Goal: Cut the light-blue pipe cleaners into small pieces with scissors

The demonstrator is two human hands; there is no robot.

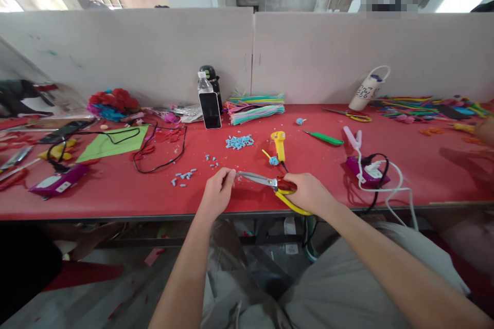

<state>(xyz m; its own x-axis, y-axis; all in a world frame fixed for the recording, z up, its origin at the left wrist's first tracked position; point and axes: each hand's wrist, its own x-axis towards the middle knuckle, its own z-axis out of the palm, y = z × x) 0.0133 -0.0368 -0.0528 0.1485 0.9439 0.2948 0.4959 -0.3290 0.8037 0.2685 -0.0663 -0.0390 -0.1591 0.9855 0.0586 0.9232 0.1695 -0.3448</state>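
Scissors (pixel 264 180), one pair, right fingers (pixel 296 183) clamped on handles, left fingers (pixel 230 174) together near blade tips, one glue gun (pixel 279 145) at one o'clock.

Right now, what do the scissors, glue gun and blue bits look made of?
Scissors: likely steel blades, grey with a dull sheen; yellow grip probably plastic, looks smooth.
Glue gun: probably moulded plastic, evenly yellow, smooth-looking.
Blue bits: matte, perhaps fuzzy stem cuttings; too small to tell.
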